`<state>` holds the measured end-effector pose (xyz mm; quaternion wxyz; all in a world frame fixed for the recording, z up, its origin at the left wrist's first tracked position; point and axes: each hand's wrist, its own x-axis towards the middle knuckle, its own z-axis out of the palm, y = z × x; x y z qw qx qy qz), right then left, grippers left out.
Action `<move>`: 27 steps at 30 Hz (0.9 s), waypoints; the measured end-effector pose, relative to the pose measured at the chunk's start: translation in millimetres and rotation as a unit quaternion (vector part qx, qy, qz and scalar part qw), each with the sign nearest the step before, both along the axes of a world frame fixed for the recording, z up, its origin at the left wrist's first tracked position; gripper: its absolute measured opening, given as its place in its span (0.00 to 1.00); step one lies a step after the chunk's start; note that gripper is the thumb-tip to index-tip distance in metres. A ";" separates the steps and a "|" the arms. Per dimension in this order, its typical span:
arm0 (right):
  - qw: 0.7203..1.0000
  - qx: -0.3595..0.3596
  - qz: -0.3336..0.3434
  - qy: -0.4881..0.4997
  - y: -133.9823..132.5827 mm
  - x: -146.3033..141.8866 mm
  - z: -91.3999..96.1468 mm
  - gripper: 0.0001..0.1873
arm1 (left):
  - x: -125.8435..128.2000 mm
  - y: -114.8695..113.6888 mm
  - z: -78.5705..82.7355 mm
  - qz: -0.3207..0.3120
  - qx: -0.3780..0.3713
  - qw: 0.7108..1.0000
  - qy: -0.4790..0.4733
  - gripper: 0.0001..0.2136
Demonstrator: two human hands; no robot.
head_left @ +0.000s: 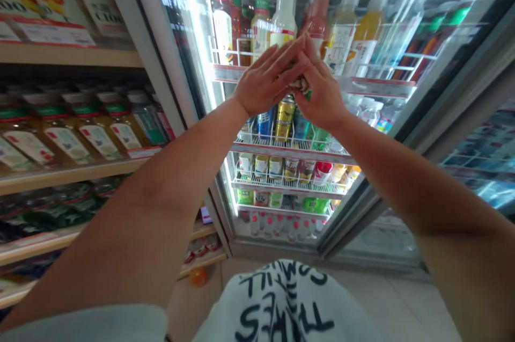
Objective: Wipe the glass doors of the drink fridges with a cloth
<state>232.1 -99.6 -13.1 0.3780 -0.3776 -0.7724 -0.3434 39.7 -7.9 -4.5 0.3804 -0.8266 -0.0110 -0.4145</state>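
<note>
Both my arms reach up in front of an open drinks fridge (225, 132). My left hand (267, 79) has its fingers stretched out and pressed against my right hand (319, 92). The right hand's fingers curl round a small object (301, 84) held between the two palms; it is mostly hidden and I cannot name it. Just behind the hands stands a row of bottles, among them a white-capped pale bottle (284, 12) and an orange juice bottle (368, 28). Cans (285, 116) sit on the wire shelf right below the hands.
The fridge's glass door (406, 132) is swung open to the right. Lower wire shelves (289, 183) hold small bottles and cans. Wooden shelves (72, 170) on the left carry rows of tea bottles. My white printed shirt (281, 304) fills the bottom.
</note>
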 end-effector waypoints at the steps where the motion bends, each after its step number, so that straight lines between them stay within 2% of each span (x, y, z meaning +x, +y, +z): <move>1: 1.000 -0.019 0.001 -0.008 -8.2 8.3 -2.6 0.32 | -2.8 -2.1 -8.0 0.009 -0.019 1.000 0.000 0.22; 4: 0.997 -0.034 -0.076 -0.001 -28.3 36.9 -15.6 0.30 | -11.8 -11.7 -32.1 0.039 -0.069 0.997 0.003 0.18; 6: 0.989 -0.030 -0.147 0.008 -33.6 52.0 -29.3 0.33 | -16.0 -17.7 -46.4 0.059 -0.086 0.994 -0.017 0.15; 8: 0.981 -0.031 -0.190 0.006 -33.0 60.4 -43.2 0.35 | -16.9 -22.1 -59.0 0.070 -0.086 0.993 -0.049 0.16; 11: 0.977 -0.032 -0.209 0.003 -29.0 61.7 -55.7 0.36 | -10.1 -28.6 -78.0 0.086 -0.084 0.991 -0.066 0.17; 16: 0.976 -0.036 -0.215 0.021 -30.4 51.0 -58.3 0.39 | 7.1 -44.9 -110.5 0.133 -0.058 0.987 -0.075 0.23; 18: 0.976 -0.029 -0.214 0.034 -31.9 47.2 -60.0 0.42 | 8.3 -49.1 -110.2 0.151 -0.056 0.986 -0.052 0.24; 19: 0.977 -0.025 -0.210 0.039 -32.3 45.9 -61.1 0.42 | 7.9 -49.7 -104.4 0.157 -0.067 0.984 -0.043 0.23; 21: 0.979 -0.023 -0.198 0.046 -32.6 44.7 -62.9 0.42 | 7.2 -48.7 -83.1 0.163 -0.107 0.980 -0.051 0.23; 24: 0.981 -0.035 -0.180 0.062 -32.2 44.9 -63.5 0.41 | 13.4 -49.3 -50.6 0.175 -0.143 0.966 -0.128 0.25; 25: 0.982 -0.042 -0.173 0.069 -32.1 45.0 -63.2 0.41 | 17.8 -51.4 -46.7 0.183 -0.141 0.961 -0.150 0.25; 27: 0.983 -0.056 -0.154 0.084 -32.3 45.1 -62.7 0.41 | 27.1 -56.7 -53.2 0.189 -0.133 0.961 -0.154 0.24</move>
